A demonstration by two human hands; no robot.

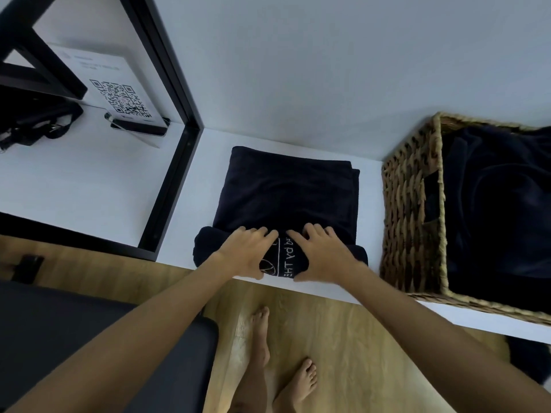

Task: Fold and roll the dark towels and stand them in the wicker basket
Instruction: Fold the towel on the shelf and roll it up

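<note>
Both hands, left (245, 252) and right (320, 254), gripped the rolled near end of the towel (286, 189), which lay on the shelf (208, 180) left of the basket (411, 210).

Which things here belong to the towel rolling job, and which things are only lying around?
Belong to the job:
- dark towel, half rolled on the white shelf
- left hand and right hand, both on the roll
- wicker basket with dark towels inside

Only lying around:
- QR code sign
- black bag
- dark seat
</note>
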